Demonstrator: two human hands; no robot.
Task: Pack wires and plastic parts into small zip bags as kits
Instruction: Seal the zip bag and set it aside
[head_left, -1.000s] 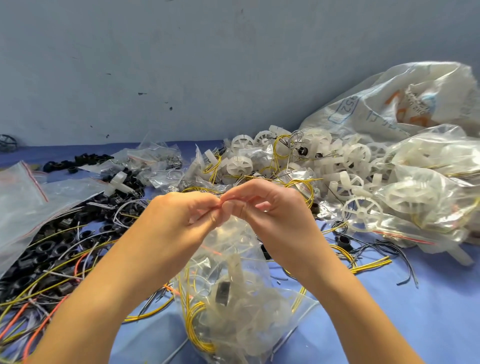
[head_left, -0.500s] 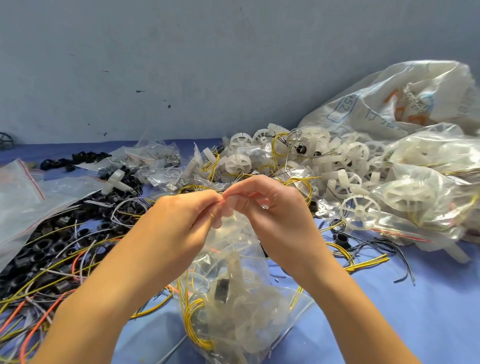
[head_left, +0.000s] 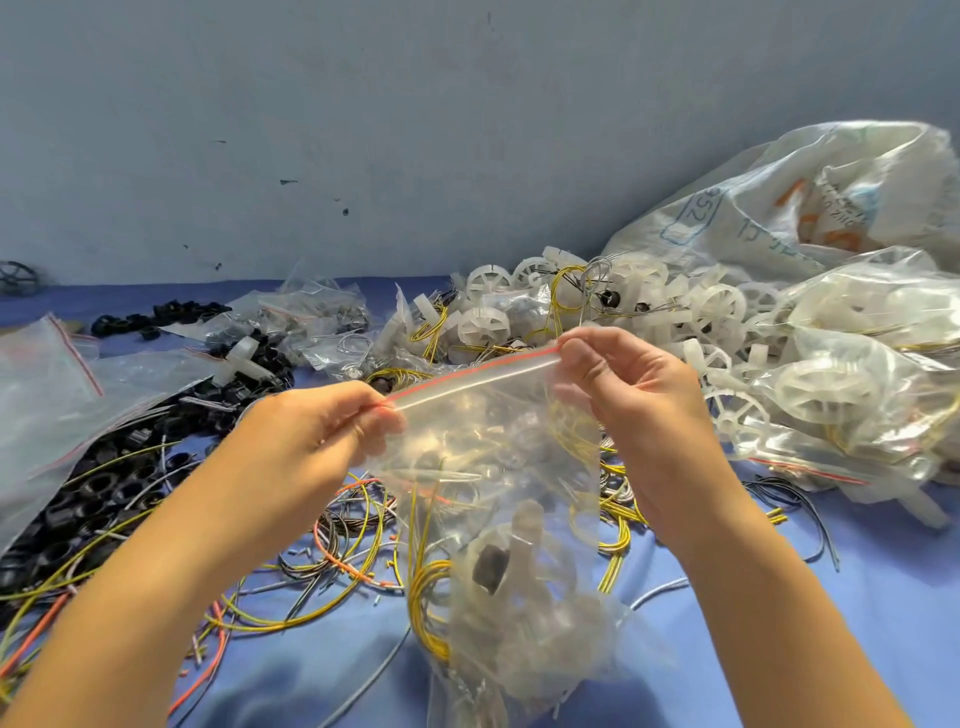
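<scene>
A clear zip bag (head_left: 498, 467) with a red zip strip hangs between my hands above the blue table. My left hand (head_left: 322, 431) pinches the left end of the strip, my right hand (head_left: 618, 384) pinches the right end, and the strip is stretched tight between them. Inside the bag lie yellow wires (head_left: 426, 587), white plastic parts and a small dark part (head_left: 491, 566). Loose wires (head_left: 332, 551) in yellow, orange and black are spread under the bag.
Black plastic rings (head_left: 98, 499) cover the left of the table beside empty zip bags (head_left: 47, 395). White plastic wheels (head_left: 613, 306) pile up at the back. Filled clear bags (head_left: 852, 395) and a large white sack (head_left: 810, 208) fill the right. Behind everything stands a grey wall.
My hands were pinched together at the middle of the bag's top. They have slid apart along the zip strip to its two ends.
</scene>
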